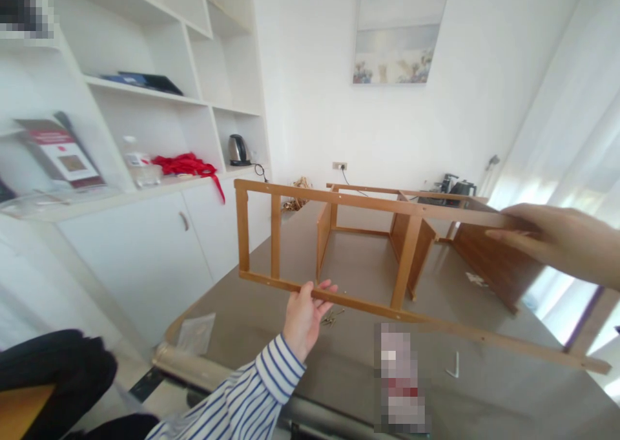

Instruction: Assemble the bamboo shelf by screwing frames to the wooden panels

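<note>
A wooden side frame [407,259], shaped like a ladder with two long rails and several crossbars, is held up over the table on its long edge. My left hand [303,317] grips its lower rail, thumb on the near side and fingers beyond it. At the right, my right hand [571,240] is closed over the upper rail. Behind stands a partly joined wooden shelf unit [361,231] lying on its side, with its shelf boards [494,265] upright. Small screws [332,318] lie below the frame, and an L-shaped hex key [454,366] rests nearer the front.
The brown table [334,369] has a clear plastic bag [196,333] at its left edge and a blurred-out object [400,375] in front. White cabinets [135,246] line the left, holding a kettle [237,149] and red ribbon [188,165]. A dark chair [58,375] stands lower left.
</note>
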Tool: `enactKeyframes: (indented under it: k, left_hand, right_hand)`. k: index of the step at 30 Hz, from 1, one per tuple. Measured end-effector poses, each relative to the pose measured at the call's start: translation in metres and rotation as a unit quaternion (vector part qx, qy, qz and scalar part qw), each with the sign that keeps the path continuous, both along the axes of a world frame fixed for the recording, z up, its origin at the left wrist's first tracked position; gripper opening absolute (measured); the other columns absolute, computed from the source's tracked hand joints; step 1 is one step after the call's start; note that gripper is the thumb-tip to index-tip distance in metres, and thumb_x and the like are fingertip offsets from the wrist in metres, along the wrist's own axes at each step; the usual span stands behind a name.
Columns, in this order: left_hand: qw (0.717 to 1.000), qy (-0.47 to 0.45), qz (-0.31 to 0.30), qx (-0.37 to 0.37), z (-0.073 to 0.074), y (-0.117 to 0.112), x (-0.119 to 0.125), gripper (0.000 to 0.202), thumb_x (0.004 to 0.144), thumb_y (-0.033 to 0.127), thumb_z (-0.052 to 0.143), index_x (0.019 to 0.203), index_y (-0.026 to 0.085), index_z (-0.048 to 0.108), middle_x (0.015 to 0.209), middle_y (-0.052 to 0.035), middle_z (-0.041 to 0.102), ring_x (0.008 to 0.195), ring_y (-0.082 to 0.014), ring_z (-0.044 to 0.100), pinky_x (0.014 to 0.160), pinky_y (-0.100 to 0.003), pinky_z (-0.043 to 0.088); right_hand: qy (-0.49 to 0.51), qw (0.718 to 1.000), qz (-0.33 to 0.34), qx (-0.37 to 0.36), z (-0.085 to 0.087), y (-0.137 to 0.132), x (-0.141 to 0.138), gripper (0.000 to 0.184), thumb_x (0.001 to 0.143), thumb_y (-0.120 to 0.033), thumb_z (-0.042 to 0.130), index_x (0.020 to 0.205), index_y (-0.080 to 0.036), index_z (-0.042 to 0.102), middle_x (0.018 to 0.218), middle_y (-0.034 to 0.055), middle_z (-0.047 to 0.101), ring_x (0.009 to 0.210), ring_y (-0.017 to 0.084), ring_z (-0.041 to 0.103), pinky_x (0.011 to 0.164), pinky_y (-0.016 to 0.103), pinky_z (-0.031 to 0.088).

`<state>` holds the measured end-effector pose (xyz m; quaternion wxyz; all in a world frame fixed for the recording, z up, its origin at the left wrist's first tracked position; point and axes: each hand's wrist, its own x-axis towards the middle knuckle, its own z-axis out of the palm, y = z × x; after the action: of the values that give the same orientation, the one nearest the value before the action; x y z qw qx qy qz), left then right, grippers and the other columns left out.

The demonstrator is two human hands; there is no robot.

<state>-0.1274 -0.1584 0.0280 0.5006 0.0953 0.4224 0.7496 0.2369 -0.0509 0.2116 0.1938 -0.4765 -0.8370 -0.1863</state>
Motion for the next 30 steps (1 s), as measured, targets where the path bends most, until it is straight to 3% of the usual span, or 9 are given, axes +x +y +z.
enactKeyframes:
  k: [4, 9, 16, 22, 30]
  left_hand:
    - [0.999, -0.034, -0.002, 0.004, -0.009, -0.002, 0.017, 0.010, 0.090, 0.016, 0.042, 0.085, 0.020, 0.034, 0.090, -0.0122, 0.067, 0.085, -0.0224, 0.069, 0.082, -0.043, 0.054]
    - [0.999, -0.043, -0.019, -0.027, -0.019, -0.005, 0.019, 0.011, 0.090, 0.016, 0.043, 0.083, 0.019, 0.036, 0.085, -0.0137, 0.067, 0.084, -0.0239, 0.069, 0.079, -0.043, 0.055]
    - [0.989, -0.022, -0.127, -0.076, -0.033, -0.009, 0.010, 0.017, 0.089, 0.025, 0.051, 0.096, 0.014, 0.041, 0.095, -0.0195, 0.065, 0.081, -0.0259, 0.069, 0.077, -0.042, 0.056]
    - [0.983, -0.014, -0.155, -0.101, -0.032, -0.011, 0.007, 0.033, 0.089, 0.029, 0.052, 0.112, 0.011, 0.038, 0.105, -0.0256, 0.061, 0.086, -0.0283, 0.069, 0.077, -0.041, 0.056]
    - [0.985, 0.006, -0.147, -0.088, -0.027, -0.007, 0.004, 0.035, 0.087, 0.034, 0.056, 0.107, 0.009, 0.042, 0.106, -0.0264, 0.061, 0.090, -0.0283, 0.068, 0.079, -0.038, 0.056]
  right_hand:
    - [-0.061, 0.997, 0.009, 0.042, -0.003, -0.005, -0.014, 0.036, 0.087, -0.052, 0.042, 0.091, -0.020, 0.059, 0.079, 0.0097, 0.065, 0.064, 0.019, 0.055, 0.058, 0.030, 0.036]
    - [-0.082, 0.995, 0.018, 0.051, -0.009, -0.008, -0.021, 0.035, 0.090, -0.047, 0.033, 0.094, -0.023, 0.059, 0.082, 0.0060, 0.065, 0.067, 0.021, 0.058, 0.059, 0.031, 0.040]
    - [-0.091, 0.994, 0.017, 0.058, -0.021, 0.004, -0.011, 0.036, 0.091, -0.044, 0.034, 0.104, -0.023, 0.060, 0.089, 0.0064, 0.067, 0.075, 0.022, 0.060, 0.067, 0.034, 0.043]
    - [-0.068, 0.997, 0.029, 0.030, -0.028, 0.015, -0.001, 0.034, 0.090, -0.044, 0.039, 0.106, -0.023, 0.060, 0.093, 0.0067, 0.067, 0.078, 0.021, 0.059, 0.072, 0.034, 0.043]
    - [-0.057, 0.998, 0.012, 0.039, -0.027, 0.017, -0.003, 0.035, 0.089, -0.047, 0.037, 0.106, -0.025, 0.059, 0.090, 0.0065, 0.067, 0.076, 0.022, 0.058, 0.068, 0.033, 0.042]
